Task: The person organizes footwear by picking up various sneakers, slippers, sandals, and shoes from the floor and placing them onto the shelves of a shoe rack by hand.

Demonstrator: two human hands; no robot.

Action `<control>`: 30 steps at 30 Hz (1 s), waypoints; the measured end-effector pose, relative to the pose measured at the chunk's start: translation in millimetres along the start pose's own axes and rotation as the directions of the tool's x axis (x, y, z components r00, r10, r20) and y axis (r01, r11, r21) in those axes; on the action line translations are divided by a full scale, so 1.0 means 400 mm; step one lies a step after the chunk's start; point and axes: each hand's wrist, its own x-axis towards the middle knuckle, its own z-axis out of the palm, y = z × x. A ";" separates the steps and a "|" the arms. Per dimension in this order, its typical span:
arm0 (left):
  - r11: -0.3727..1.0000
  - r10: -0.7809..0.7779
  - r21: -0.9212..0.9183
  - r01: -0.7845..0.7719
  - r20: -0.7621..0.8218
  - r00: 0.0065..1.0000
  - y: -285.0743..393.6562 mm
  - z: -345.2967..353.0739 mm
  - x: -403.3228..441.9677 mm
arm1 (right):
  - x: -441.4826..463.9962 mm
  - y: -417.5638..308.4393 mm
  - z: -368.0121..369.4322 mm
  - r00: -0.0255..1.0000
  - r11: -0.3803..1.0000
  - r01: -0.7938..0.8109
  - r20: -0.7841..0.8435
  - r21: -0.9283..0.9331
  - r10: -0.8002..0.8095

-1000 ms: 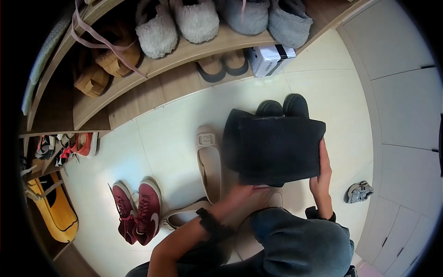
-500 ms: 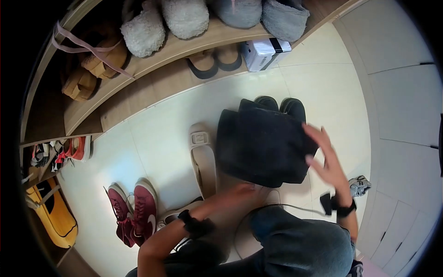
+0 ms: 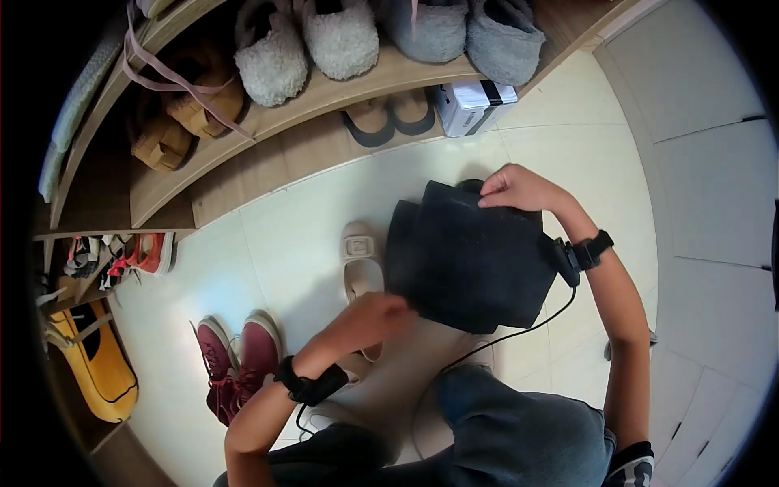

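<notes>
Tall black boots (image 3: 479, 260) extend toward me, their dark shafts overlapping at the middle of the view. My right hand (image 3: 519, 191) pinches the far upper edge of the black shafts, thumb and fingers together. At the near left edge of the shafts is my left hand (image 3: 381, 316), blurred, its fingers curled; whether it grips the edge cannot be made out. A beige flat shoe (image 3: 359, 252) with a square buckle lies left of the boots, and its mate is partly hidden under my left wrist.
Dark red sneakers (image 3: 258, 353) stand on the floor at left. A wooden shelf (image 3: 324, 93) across the top holds fluffy slippers (image 3: 345, 40) and brown sandals (image 3: 207, 105). Below it are more slippers and a white box (image 3: 471, 109). Pale cabinets (image 3: 714, 187) line the right side.
My right hand has left the right side of the boot shafts and moved to their far edge. My left hand has shifted left and up. The shafts have tilted slightly.
</notes>
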 end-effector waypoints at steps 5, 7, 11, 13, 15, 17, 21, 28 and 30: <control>0.989 0.099 -0.086 -0.117 -0.189 0.977 0.013 -0.025 0.045 | 0.052 0.013 -0.002 0.994 0.984 0.050 -0.109 0.174 -0.031; 0.976 0.134 -0.132 -0.176 -0.278 0.951 0.009 -0.029 0.062 | 0.053 0.004 -0.001 0.995 0.990 0.043 -0.098 0.135 -0.030; 0.975 0.192 -0.039 -0.219 -0.350 0.917 -0.014 -0.025 0.077 | 0.021 -0.013 0.020 0.991 0.991 0.134 -0.008 0.024 -0.134; 0.965 0.259 0.082 -0.248 -0.430 0.865 -0.030 -0.016 0.082 | 0.013 -0.016 0.030 0.990 0.995 0.066 0.130 -0.078 -0.056; 0.967 0.254 0.131 -0.218 -0.473 0.844 -0.054 -0.008 0.095 | 0.022 -0.008 0.056 0.994 0.973 0.105 0.005 -0.207 -0.106; 0.966 0.251 0.181 -0.183 -0.508 0.824 -0.088 0.006 0.116 | 0.037 -0.001 0.049 0.991 0.977 0.121 -0.028 -0.175 -0.128; 0.974 0.227 0.134 -0.183 -0.534 0.814 -0.110 0.021 0.150 | 0.051 0.003 0.022 0.978 0.951 0.131 -0.119 -0.281 -0.170; 0.984 0.029 -0.138 -0.115 -0.509 0.860 -0.062 0.007 0.127 | 0.043 0.012 0.035 0.873 0.775 0.113 -0.311 -0.622 -0.377; 0.981 0.054 -0.134 -0.138 -0.494 0.868 -0.081 0.000 0.130 | 0.025 -0.022 0.012 0.899 0.861 0.068 -0.343 -0.504 -0.272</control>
